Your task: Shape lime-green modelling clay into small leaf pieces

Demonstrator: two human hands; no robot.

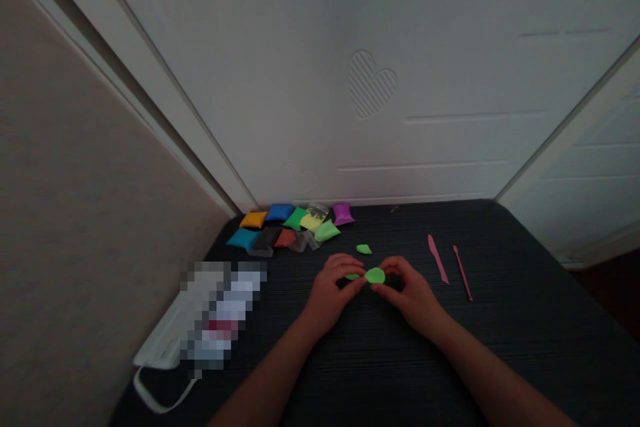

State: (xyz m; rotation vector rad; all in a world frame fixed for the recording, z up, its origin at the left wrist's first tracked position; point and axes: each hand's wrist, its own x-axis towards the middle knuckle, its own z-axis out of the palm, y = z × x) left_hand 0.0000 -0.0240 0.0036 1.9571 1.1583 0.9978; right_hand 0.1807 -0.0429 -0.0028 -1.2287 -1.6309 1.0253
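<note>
A flattened, rounded piece of light green modelling clay (375,275) is held up between my two hands over the dark table. My right hand (407,290) pinches its right side between thumb and fingers. The thumb and fingertips of my left hand (333,287) close at its left edge. A second bit of green clay (351,276) shows between the left thumb and fingers; whether it joins the first piece I cannot tell. Just beyond the hands, a small lump of green clay (363,249) lies on the table.
Several packets of coloured clay, among them an orange packet (254,219) and a purple packet (343,213), lie along the back left. A pink plastic knife (438,259) and a thin pink modelling tool (463,273) lie right. A white strapped bag (163,340), partly blurred, is left.
</note>
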